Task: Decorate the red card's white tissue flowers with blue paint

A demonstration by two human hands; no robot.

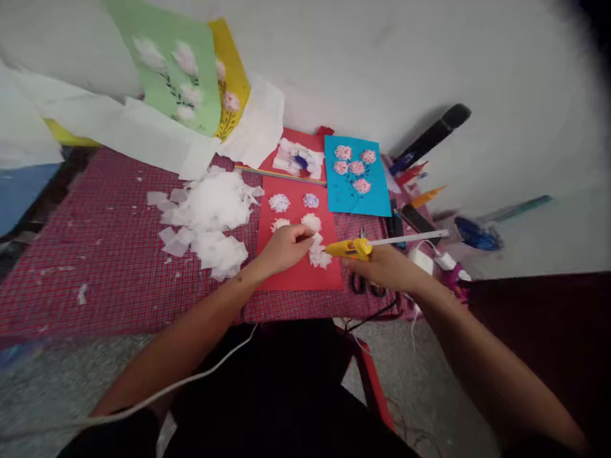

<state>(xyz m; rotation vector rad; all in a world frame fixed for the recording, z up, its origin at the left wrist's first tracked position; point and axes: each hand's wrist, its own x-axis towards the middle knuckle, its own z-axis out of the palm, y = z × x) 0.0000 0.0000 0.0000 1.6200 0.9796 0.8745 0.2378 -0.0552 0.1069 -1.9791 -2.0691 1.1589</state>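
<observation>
Glue gun [351, 249] over red sheet [291, 278]
My right hand [386, 266] grips it; my left hand [286, 249] pinches, probably, tissue [316, 238] there.

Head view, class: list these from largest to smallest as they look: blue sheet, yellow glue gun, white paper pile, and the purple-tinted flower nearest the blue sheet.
1. White paper pile
2. Blue sheet
3. Yellow glue gun
4. Purple-tinted flower

Checked tablecloth [119, 254], speckled floor [62, 381]
</observation>
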